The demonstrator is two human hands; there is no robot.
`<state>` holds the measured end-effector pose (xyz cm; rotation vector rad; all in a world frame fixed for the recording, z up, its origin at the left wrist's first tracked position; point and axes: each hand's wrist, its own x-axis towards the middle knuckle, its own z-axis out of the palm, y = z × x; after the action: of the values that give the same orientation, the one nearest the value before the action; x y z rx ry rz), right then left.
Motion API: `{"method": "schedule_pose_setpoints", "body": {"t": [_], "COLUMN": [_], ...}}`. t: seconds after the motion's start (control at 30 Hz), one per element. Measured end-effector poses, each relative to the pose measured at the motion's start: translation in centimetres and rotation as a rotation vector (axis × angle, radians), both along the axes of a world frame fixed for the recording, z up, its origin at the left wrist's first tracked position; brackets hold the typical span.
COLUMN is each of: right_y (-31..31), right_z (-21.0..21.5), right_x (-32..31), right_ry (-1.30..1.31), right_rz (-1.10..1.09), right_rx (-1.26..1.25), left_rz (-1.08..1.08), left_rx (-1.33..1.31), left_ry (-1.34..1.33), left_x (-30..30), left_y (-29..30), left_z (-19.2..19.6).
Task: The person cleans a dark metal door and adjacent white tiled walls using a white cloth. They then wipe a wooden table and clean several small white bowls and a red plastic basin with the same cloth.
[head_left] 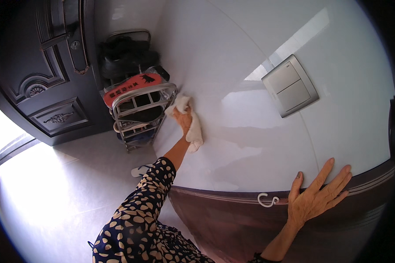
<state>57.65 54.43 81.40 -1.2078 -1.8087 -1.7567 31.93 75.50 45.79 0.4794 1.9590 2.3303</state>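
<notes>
A cream-white cloth (pixel 195 133) is pressed against the glossy white wall (pixel 215 162) beside a metal shoe rack (pixel 131 98). My left hand (pixel 183 119) is closed on it, arm stretched forward, and part of the cloth hangs down past the wrist. Farther right, my right hand (pixel 316 199) lies with fingers spread, the fingertips on the white wall and the palm over the dark brown trim (pixel 224 197). Just left of that hand, a white hook (pixel 267 200) sits on the trim. Above it, a grey two-key wall switch (pixel 290 86) is fixed to the wall.
Shoes and a red insole-shaped item (pixel 134 87) fill the rack, with a black bag (pixel 127 52) on top. Behind it stands a dark ornate door (pixel 48 83). A light slipper (pixel 140 170) lies on the pale tiled floor (pixel 79 188) near the wall's foot.
</notes>
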Motion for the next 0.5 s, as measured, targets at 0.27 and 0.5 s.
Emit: {"method": "schedule_pose_setpoints", "body": {"t": [0.27, 0.5], "right_y": [0.1, 0.4], "right_z": [0.1, -0.3], "right_x": [-0.7, 0.5], "right_ry": [0.01, 0.03], "right_rz": [0.061, 0.118], "right_rx": [-0.002, -0.002], "left_rz": [0.007, -0.237], "left_rx": [-0.263, 0.122], "left_ry": [-0.271, -0.138], "left_x": [0.7, 11.5], "left_y": [-0.8, -9.4], "left_z": [0.4, 12.5]}}
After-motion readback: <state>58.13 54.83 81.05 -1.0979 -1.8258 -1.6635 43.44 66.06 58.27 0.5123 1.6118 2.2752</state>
